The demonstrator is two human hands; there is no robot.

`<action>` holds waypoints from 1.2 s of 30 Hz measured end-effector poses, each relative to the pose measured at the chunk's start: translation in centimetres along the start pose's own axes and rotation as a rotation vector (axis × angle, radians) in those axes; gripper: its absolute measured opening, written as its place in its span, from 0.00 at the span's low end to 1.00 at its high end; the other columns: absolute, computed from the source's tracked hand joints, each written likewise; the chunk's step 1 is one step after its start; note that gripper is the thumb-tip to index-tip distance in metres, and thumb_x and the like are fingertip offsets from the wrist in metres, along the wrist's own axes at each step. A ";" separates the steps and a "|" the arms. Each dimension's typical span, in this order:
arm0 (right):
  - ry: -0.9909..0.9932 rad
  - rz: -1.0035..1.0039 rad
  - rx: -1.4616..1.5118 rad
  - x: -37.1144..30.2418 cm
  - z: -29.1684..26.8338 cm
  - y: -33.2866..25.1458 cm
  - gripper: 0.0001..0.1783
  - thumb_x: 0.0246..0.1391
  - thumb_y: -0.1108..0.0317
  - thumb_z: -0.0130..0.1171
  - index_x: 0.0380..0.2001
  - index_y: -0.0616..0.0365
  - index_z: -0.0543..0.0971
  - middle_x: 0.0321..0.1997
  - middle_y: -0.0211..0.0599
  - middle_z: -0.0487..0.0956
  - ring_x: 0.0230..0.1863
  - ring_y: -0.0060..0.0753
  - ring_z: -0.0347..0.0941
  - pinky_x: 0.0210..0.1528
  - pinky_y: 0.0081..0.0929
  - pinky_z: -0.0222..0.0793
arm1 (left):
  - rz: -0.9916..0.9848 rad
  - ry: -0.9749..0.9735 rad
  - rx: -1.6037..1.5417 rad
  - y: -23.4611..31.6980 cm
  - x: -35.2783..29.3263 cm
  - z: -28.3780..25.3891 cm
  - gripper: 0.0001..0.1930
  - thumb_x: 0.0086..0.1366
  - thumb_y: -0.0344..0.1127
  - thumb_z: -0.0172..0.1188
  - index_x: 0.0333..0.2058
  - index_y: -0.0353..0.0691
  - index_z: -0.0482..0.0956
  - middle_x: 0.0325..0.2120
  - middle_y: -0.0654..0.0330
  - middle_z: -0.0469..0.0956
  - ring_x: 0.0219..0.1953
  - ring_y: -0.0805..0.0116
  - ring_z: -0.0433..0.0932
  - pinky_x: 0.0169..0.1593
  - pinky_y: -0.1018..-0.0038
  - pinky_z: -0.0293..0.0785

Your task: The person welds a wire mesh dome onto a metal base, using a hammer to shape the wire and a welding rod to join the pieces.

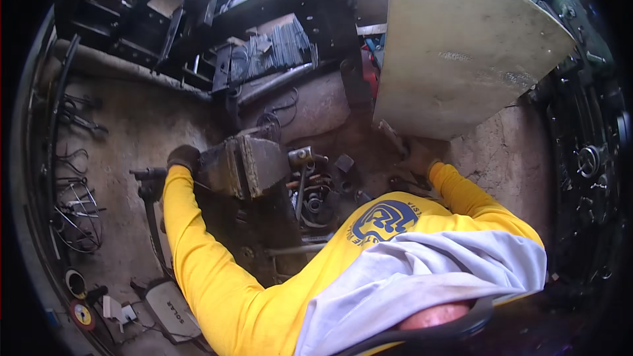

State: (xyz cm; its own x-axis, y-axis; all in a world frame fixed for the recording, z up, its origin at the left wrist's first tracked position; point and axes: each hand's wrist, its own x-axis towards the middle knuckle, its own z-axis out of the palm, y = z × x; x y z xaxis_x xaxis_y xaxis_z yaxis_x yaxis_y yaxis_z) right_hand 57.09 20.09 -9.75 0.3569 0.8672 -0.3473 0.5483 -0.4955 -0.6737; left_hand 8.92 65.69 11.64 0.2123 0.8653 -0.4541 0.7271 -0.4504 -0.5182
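My left hand [183, 156], dark and rounded in outline, is against the left end of a big bench vise [260, 161]. Its fingers do not show apart from one another. The vise's thick steel jaws stand close together. To the right, my right hand [421, 157] is low beside the bottom edge of a large pale metal sheet [471, 53]. A short, narrow piece [393, 137] projects from this hand toward the sheet's lower corner; shadow hides what it is. Yellow sleeves cover both arms.
Metal parts [316, 201] crowd the bench right of the vise, near a small block [344, 163]. Thin rods [280, 46] lie on a rack behind. Wire pieces [82, 207] hang at left, above a pale box-shaped machine [173, 311]. Dark machinery [587, 158] lines the right.
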 end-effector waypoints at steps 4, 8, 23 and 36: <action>0.029 -0.003 0.063 -1.1 0.6 1.7 0.57 0.33 0.47 0.73 0.65 0.57 0.59 0.61 0.61 0.71 0.62 0.61 0.67 0.65 0.41 0.63 | -0.014 -0.016 0.014 0.2 0.3 0.4 0.16 0.62 0.36 0.55 0.46 0.40 0.82 0.47 0.49 0.80 0.51 0.51 0.79 0.54 0.61 0.73; 0.004 0.056 0.083 -2.7 -0.4 0.2 0.57 0.31 0.47 0.75 0.64 0.58 0.60 0.60 0.60 0.72 0.61 0.59 0.68 0.64 0.41 0.63 | -0.035 -0.024 0.009 -0.5 -0.4 1.2 0.16 0.62 0.36 0.55 0.46 0.41 0.82 0.47 0.49 0.80 0.50 0.51 0.79 0.54 0.61 0.73; 0.093 0.099 -0.139 -1.2 -0.4 0.7 0.52 0.34 0.56 0.75 0.64 0.61 0.63 0.60 0.54 0.73 0.58 0.58 0.71 0.60 0.43 0.67 | -0.088 0.229 -0.131 -8.7 0.0 3.0 0.16 0.63 0.36 0.55 0.48 0.41 0.81 0.46 0.49 0.81 0.50 0.51 0.79 0.53 0.62 0.73; -0.185 0.025 -0.034 2.6 1.0 5.3 0.47 0.44 0.65 0.66 0.65 0.67 0.56 0.62 0.55 0.67 0.61 0.53 0.68 0.59 0.36 0.66 | -0.265 0.531 -0.632 -13.2 -15.0 14.6 0.19 0.62 0.43 0.59 0.49 0.44 0.79 0.46 0.52 0.81 0.50 0.54 0.79 0.53 0.67 0.71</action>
State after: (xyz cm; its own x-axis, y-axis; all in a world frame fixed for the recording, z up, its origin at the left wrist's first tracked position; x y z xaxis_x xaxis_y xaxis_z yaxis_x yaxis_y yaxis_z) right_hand 60.14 19.76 -14.89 0.2270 0.8476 -0.4797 0.5671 -0.5155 -0.6424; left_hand -13.37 55.45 14.76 0.1473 0.9835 0.1051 0.9887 -0.1494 0.0121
